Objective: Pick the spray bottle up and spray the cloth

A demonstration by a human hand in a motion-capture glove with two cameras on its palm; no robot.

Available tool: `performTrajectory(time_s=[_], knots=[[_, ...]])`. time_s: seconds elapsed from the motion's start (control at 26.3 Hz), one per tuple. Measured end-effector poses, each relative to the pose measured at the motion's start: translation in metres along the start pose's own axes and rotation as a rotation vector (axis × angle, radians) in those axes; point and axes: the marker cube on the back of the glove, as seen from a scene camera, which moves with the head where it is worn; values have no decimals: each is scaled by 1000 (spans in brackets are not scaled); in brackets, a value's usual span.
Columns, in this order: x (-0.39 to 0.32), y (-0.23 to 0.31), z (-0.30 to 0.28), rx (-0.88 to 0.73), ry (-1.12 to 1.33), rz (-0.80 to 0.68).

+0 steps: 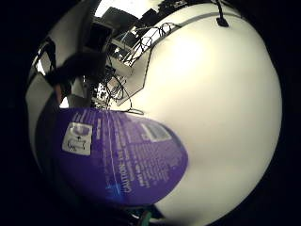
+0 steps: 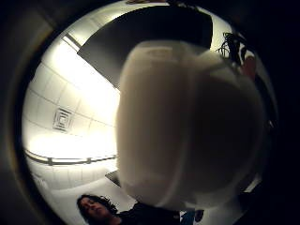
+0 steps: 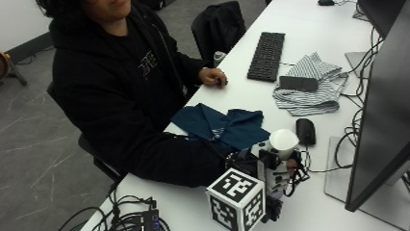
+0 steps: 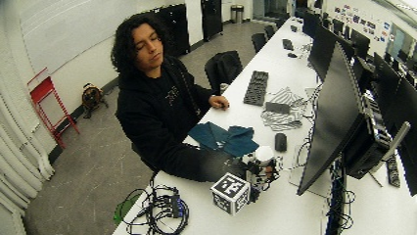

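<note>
Holding: gloved right hand (image 3: pixel 272 166) wraps its fingers round one spray bottle (image 3: pixel 282 142), lifted off the white table (image 3: pixel 269 94) near the monitor (image 3: pixel 384 120)
Bottle: white cap end toward the thumb-side palm camera, filling that view; purple label (image 1: pixel 123 157) fills part of the little-finger-side view
Label text: "CAUTION:" readable in white; other print too small to read; one white square symbol patch (image 1: pixel 77 139)
Cloth: one dark teal cloth (image 3: pixel 221 125), crumpled flat on table just beside the hand, apart from the bottle
Other hand: bare left hand (image 3: pixel 213 77) rests on table edge near keyboard
Counts: one black keyboard (image 3: pixel 266 55), one black mouse (image 3: pixel 305 131), one striped cloth (image 3: pixel 311 86) with one dark flat object on it
</note>
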Motion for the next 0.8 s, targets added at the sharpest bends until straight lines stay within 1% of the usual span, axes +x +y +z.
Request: performTrajectory(time_s=[0.19, 0.34, 0.46, 0.53, 0.65, 0.8], knots=[[-2, -1, -2, 75, 28, -45], [-5, -2, -5, 82, 42, -65], [-18, -18, -2, 68, 40, -146], [-31, -23, -2, 23, 51, -207], [-48, -14, -5, -89, 101, -271], [-73, 22, -15, -331, 234, -313]])
